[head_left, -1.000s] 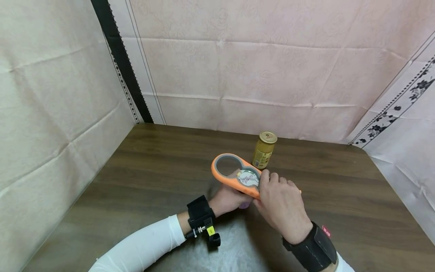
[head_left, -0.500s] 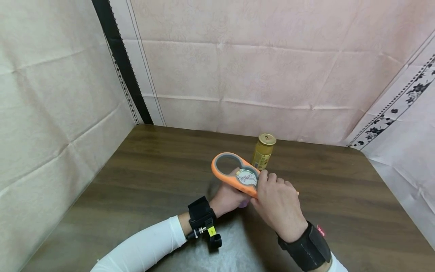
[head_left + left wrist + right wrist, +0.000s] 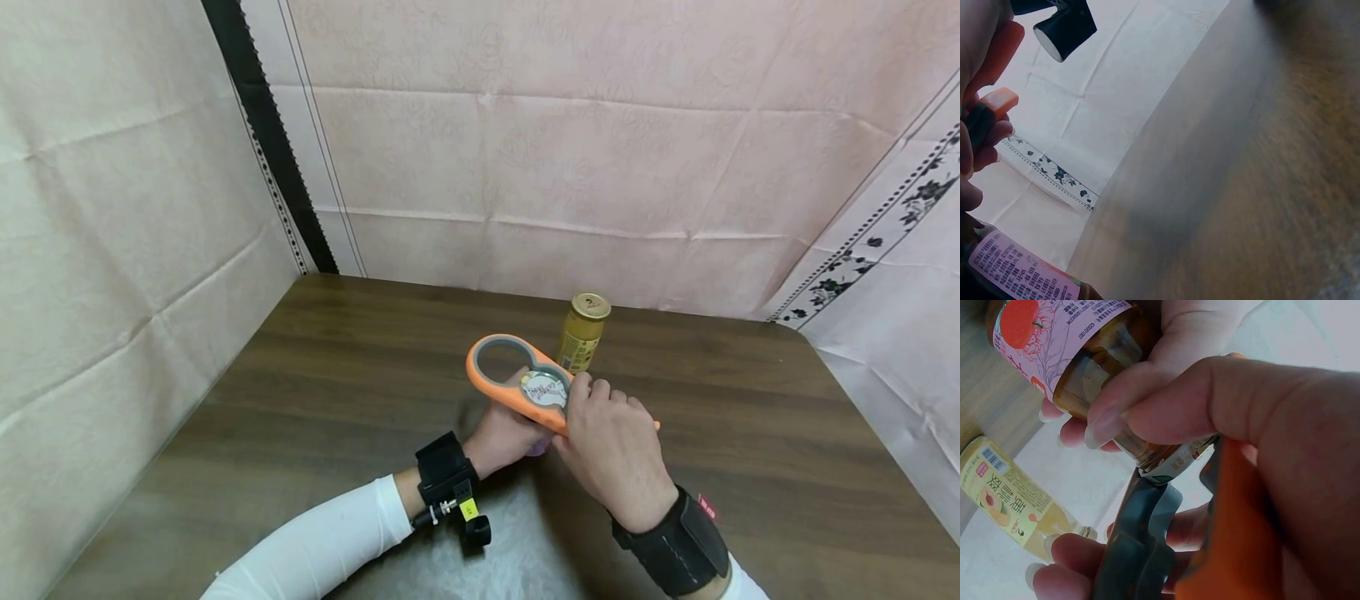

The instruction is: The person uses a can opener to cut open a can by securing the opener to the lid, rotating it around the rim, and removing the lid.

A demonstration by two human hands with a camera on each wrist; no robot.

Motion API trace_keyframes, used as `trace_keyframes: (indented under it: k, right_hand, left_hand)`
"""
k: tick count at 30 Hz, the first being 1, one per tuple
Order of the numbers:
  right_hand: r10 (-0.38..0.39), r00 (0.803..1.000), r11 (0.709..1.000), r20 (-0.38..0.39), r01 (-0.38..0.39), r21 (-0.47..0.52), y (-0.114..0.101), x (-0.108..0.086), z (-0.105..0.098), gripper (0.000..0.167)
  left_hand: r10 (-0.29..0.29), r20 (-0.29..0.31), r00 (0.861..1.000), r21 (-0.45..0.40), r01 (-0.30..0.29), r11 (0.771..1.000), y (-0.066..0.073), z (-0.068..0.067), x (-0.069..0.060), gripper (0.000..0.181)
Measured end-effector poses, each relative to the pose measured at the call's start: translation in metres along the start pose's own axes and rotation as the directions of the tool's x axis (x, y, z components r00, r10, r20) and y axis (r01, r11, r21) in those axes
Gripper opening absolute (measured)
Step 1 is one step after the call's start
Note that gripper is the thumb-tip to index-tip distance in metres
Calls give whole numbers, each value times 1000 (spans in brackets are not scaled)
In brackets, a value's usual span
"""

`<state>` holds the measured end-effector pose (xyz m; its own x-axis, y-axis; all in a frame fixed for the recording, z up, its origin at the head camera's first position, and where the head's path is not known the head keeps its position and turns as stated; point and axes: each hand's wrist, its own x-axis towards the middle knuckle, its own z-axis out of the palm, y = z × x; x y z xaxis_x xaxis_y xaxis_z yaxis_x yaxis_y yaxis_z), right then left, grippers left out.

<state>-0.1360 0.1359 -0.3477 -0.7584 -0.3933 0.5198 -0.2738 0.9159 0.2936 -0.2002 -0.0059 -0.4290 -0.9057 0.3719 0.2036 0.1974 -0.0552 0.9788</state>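
In the head view, my left hand (image 3: 501, 437) grips a glass jar with a purple label from below; most of it is hidden there. The right wrist view shows the jar (image 3: 1085, 356) tilted, with a tomato-like red fruit on its label and pieces inside. Its white printed lid (image 3: 545, 389) sits in the middle opening of an orange jar opener (image 3: 525, 406) with grey lining. The right hand (image 3: 617, 450) grips the opener's handle end, with its thumb near the left hand's thumb. The larger ring of the opener points left.
Behind the opener, a yellow glass bottle (image 3: 580, 337) with a gold cap stands upright on the wooden table (image 3: 360, 358). Its label shows a peach in the right wrist view. Pale cloth (image 3: 585, 183) hangs behind and at both sides.
The right hand and the opener have shifted very slightly left since a second ago. The lid stays within the opener, and both hands keep their hold.
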Motion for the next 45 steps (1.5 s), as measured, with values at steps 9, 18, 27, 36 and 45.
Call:
trace_keyframes:
  k: [9,18,27,36,45]
  right_hand:
    - [-18,997,997,77,13,75,8,-2,-3,57]
    - [-18,996,997,88,11,81,10,-3,-2,61]
    - [24,998,995,56,-29,91,7,-4,1,53]
    - [68,998,995,17,-69,73,-5,-3,-2,48]
    - [108,994,993,28,-110,45,-12,-2,-4,58]
  left_hand:
    - [0,83,997,-139,12,990,-2,-1,-1,48]
    - [56,106,993,-204,-34,978,-4,-1,0,39]
    - [-17,50,999,-124,23,992,-2,2,-2,46]
    - [25,-52,998,10,-25,1000,0,1,-2,55]
    - [-29,-24,999,-37,28,999,0,0,-1,56]
